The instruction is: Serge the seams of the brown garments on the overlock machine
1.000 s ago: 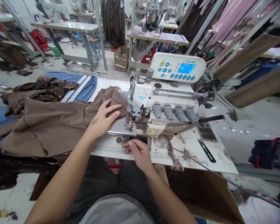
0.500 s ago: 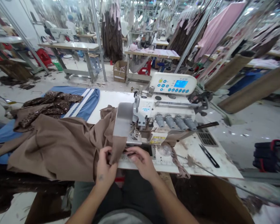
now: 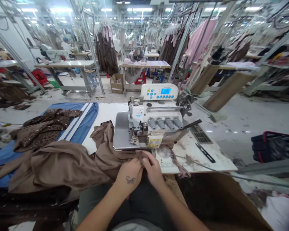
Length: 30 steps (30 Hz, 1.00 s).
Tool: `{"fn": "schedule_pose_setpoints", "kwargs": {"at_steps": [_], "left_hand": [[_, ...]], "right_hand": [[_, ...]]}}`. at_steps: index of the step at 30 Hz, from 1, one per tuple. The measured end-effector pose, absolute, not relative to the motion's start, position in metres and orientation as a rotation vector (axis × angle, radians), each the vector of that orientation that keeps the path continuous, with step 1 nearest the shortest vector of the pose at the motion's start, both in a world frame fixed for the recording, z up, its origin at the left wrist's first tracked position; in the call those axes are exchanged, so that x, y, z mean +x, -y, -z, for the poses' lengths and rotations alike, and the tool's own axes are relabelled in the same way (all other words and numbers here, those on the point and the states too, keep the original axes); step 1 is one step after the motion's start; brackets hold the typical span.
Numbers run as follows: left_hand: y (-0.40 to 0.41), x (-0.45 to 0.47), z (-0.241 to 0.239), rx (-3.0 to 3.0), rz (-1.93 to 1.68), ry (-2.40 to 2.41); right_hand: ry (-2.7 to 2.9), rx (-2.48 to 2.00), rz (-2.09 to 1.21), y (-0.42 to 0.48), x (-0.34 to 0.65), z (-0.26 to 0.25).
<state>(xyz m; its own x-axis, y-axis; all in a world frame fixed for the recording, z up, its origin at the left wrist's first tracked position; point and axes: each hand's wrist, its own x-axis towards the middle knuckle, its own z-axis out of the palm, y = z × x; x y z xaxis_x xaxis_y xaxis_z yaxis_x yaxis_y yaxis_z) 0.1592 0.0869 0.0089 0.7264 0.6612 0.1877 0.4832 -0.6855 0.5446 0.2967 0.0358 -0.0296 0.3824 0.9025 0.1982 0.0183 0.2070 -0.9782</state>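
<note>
Gripping brown cloth [image 3: 67,163] in both hands [image 3: 144,165] (overlocker [image 3: 144,115] beside).

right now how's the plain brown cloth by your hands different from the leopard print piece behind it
The plain brown cloth is one solid colour, while the leopard print piece has dark spots on brown. The plain brown cloth runs forward to the table edge, gathered in the left hand and right hand; the leopard print piece lies further back, untouched, on a blue striped cloth. Both lie rumpled left of the overlock machine.
</note>
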Motion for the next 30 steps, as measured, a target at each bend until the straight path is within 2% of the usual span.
{"fn": "schedule_pose_setpoints", "kwargs": {"at_steps": [5, 8, 12, 15, 17, 23, 27, 30], "left_hand": [[-0.079, 0.121, -0.035, 2.119, -0.859, -0.945], [-0.08, 0.099, -0.064, 1.815, -0.993, -1.067], [-0.096, 0.065, -0.112, 1.274, -1.011, -0.998], [-0.115, 0.04, -0.135, 0.967, -0.946, -0.836], [-0.126, 0.027, -0.137, 0.86, -1.017, -0.811], [-0.135, 0.013, -0.106, 0.63, -1.086, -0.845], [-0.135, 0.016, -0.09, 0.504, -1.159, -0.853], [-0.128, 0.006, -0.082, 0.654, -0.946, -0.805]], "right_hand": [[1.264, -1.256, -0.75, -0.019, 0.293, 0.019], [1.044, -1.234, -0.813, -0.031, 0.289, 0.005], [0.763, -1.086, -1.144, -0.044, 0.286, -0.022], [1.063, -0.967, -1.543, -0.043, 0.283, -0.036], [1.163, -0.872, -1.704, -0.041, 0.28, -0.038], [0.573, -0.747, -1.776, -0.042, 0.26, -0.025], [0.47, -0.659, -1.937, -0.049, 0.249, -0.027], [0.584, -0.741, -1.88, -0.049, 0.258, -0.028]]}}
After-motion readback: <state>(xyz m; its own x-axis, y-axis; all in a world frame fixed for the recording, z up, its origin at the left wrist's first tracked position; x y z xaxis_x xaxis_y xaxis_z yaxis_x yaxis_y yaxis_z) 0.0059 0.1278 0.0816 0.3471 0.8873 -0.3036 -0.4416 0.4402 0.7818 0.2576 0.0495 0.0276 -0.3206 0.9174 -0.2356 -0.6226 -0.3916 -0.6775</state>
